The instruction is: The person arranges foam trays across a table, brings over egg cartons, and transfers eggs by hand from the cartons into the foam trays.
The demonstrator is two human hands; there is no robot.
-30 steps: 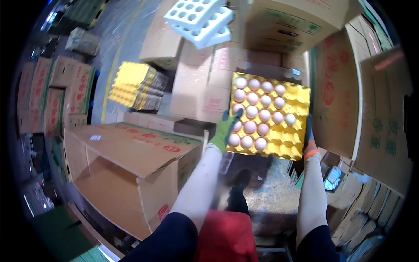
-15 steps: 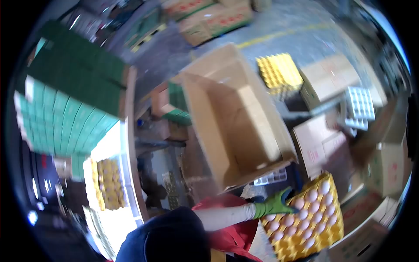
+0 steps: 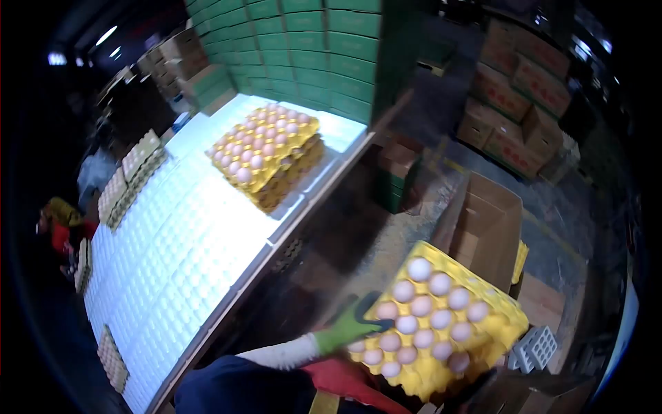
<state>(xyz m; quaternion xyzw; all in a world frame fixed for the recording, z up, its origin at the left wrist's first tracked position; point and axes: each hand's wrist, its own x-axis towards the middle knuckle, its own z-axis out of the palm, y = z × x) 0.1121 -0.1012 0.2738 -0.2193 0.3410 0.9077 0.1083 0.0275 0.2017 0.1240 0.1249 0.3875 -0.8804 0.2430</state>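
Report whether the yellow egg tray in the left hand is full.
Partly full: the yellow egg tray holds many eggs, but cups along its upper-right edge are bare.

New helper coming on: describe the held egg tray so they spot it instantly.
Find the big, brightly lit white surface, then, to its right, the green-gloved left hand holding the yellow egg tray. Unlike the yellow trays stacked on that surface, it is hand-held, and its far-right cups are bare.
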